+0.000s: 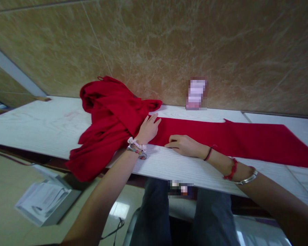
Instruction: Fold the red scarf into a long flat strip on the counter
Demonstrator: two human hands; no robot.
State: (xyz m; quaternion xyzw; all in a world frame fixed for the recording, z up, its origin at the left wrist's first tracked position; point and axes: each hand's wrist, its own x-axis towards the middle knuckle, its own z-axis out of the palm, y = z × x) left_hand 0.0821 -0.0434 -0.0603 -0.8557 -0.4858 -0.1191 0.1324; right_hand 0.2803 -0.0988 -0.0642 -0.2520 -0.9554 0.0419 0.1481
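Note:
A long strip of red fabric [248, 138] lies flat along the white table, joined at its left to a bunched heap of red fabric [113, 112]. My left hand [149, 129] rests palm down where heap and strip meet, its fingers spread on the cloth. At the strip's near edge, my right hand [186, 145] has its fingers curled together around the edge, with the fingertips partly hidden. Folds of the heap hang over the table's front edge at the left.
A white-topped table [195, 167] runs along a brown marbled wall [169, 51]. A blurred-out phone-like object [196, 94] leans against that wall. On the floor at left stands a white box [47, 201] with papers inside. A dark cable [115, 227] lies below the table.

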